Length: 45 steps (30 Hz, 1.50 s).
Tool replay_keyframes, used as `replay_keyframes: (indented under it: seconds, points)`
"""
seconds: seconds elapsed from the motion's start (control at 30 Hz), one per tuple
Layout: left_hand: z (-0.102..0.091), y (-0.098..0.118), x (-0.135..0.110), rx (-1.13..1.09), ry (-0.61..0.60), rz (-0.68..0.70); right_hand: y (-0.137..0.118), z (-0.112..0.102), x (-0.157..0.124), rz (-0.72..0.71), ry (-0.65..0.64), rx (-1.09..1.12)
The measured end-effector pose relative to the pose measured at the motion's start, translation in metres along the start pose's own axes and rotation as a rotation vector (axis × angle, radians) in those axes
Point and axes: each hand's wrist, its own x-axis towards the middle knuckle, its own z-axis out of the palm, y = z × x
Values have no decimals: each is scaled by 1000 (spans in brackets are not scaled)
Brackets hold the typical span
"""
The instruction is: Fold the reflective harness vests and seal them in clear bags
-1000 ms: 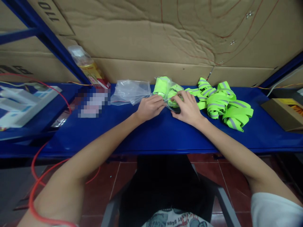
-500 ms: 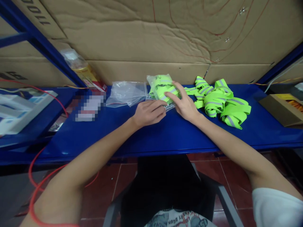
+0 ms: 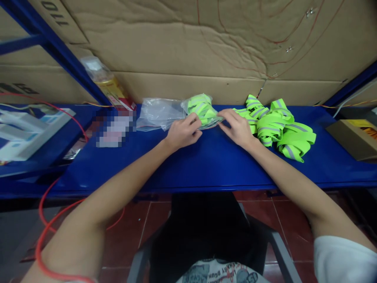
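Note:
A clear plastic bag (image 3: 203, 111) stuffed with neon green reflective bands lies on the blue shelf (image 3: 206, 165). My left hand (image 3: 183, 133) pinches the bag's near left edge. My right hand (image 3: 239, 127) pinches the near right edge, fingers closed on the plastic. A loose pile of neon green reflective bands (image 3: 277, 129) lies just right of my right hand.
Empty clear bags (image 3: 157, 113) lie left of the filled bag. A bottle (image 3: 106, 83) leans against the blue post at the back left. White boxes (image 3: 26, 129) sit at far left, a cardboard box (image 3: 353, 135) at far right. Corrugated cardboard (image 3: 188, 47) forms the back wall.
My right hand came off the top of the bag and down to its near right edge. My left hand shifted up to the near left edge. The bag now lies flatter.

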Motion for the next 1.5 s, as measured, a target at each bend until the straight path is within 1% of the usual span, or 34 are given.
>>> replay_keyframes:
  seconds: [0.07, 0.17, 0.27, 0.37, 0.47, 0.53, 0.63, 0.8, 0.9, 0.97, 1.07, 1.17, 1.23, 1.37, 1.5]
  points:
    - [-3, -3, 0, -3, -8, -56, 0, 1, 0, -42, 3, 12]
    - [-6, -5, 2, -9, -24, -139, 3, 3, -3, -112, 48, -6]
    - [-8, -4, 4, -49, -32, -143, 4, 2, -5, -127, 58, -44]
    - [-7, -4, 6, -98, -15, -89, 3, -1, -5, -106, 44, -26]
    - [-7, -3, 6, -78, 10, 32, 1, -4, -5, -90, 45, 29]
    - [-8, -1, 7, -55, 41, 113, 0, -6, -4, -98, 69, 56]
    - [-8, 3, 8, -69, 69, 146, 0, -8, -5, -117, 94, 88]
    - [-7, 1, 10, -101, 38, 67, 1, -14, -3, -93, 43, 93]
    - [-9, -3, 10, -134, 40, -19, 2, -19, -1, -92, 50, 97]
    - [-10, -4, 10, -170, 29, -45, 2, -21, -1, -89, 60, 96]
    - [-11, -3, 9, -203, -4, -40, 2, -21, -2, -97, 64, 80]
    - [-9, -2, 8, -220, 12, -41, 2, -20, -3, -132, 28, 72]
    - [-8, -2, 8, -252, 27, -52, 2, -19, -4, -125, 7, 51]
    - [-8, -3, 8, -279, 4, -70, 0, -17, -4, -100, 7, 11]
    - [-8, -3, 9, -265, 52, -48, -4, -15, -3, -100, 14, -38]
